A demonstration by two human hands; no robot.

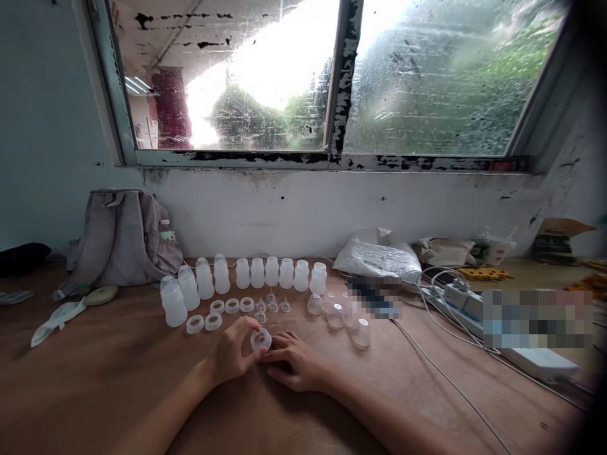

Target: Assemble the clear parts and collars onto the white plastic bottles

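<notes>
On the brown table (95, 385), a grey backpack (118, 237) stood at the far left, and a silver padded bag (384, 256) lay against the wall. Four capped baby bottles (205, 279) stood in a slanted line, and beside them six uncapped bottles (272, 272). Five loose screw rings (213, 327) and a small group of clear teats (284, 307) lay just beyond the hands; transparent caps (334, 319) lay to the right. A white cable (441, 380) ran well apart from the hands.

The left hand (232, 354) pinched one whitish, translucent ring (260, 340) between thumb and finger, tilted, above the table's near middle. The right hand (296, 360) was half curled close beside it; whether it held something, I cannot tell.
</notes>
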